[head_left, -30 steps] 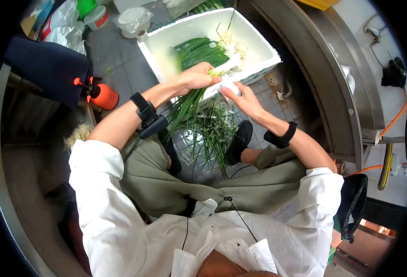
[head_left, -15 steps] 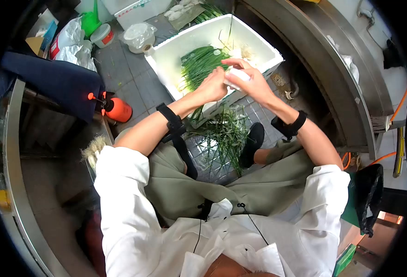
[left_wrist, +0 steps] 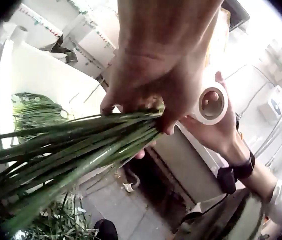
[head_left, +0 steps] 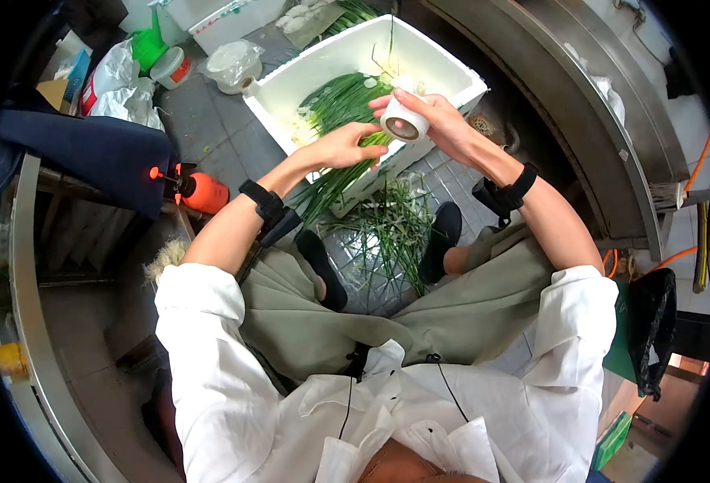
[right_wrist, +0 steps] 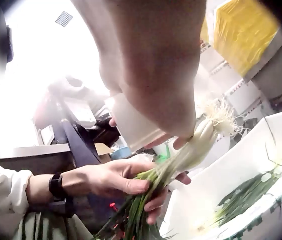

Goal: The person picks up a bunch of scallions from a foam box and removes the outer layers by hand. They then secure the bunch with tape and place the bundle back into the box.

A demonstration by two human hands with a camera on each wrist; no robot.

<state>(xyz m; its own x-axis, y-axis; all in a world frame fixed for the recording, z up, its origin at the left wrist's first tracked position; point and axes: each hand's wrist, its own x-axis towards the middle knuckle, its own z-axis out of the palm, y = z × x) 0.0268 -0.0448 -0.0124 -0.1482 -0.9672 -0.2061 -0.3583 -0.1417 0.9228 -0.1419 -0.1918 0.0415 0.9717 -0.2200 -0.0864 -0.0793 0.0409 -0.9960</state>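
My left hand (head_left: 345, 148) grips a bunch of green onions (left_wrist: 96, 145) around its stalks, and the long green leaves hang down toward the lap. In the right wrist view the white bulbs and roots (right_wrist: 206, 135) stick out past the left hand (right_wrist: 116, 180). My right hand (head_left: 445, 127) holds a white roll (head_left: 405, 117) with its round hollow end showing, close beside the bunch. The right hand's fingers reach toward the bulbs; whether they touch them is unclear. More green onions (head_left: 339, 98) lie in the white foam box (head_left: 278, 80) beyond the hands.
Loose leaves (head_left: 387, 241) lie on the floor between the feet. An orange spray bottle (head_left: 205, 194) stands at the left, near a wrapped tub (head_left: 234, 64) and a green watering can (head_left: 147, 48). A metal counter (head_left: 564, 105) runs along the right.
The right hand has turned, so the roll's hollow end now shows. The left hand moved up and in toward the roll, then back left with the bunch.
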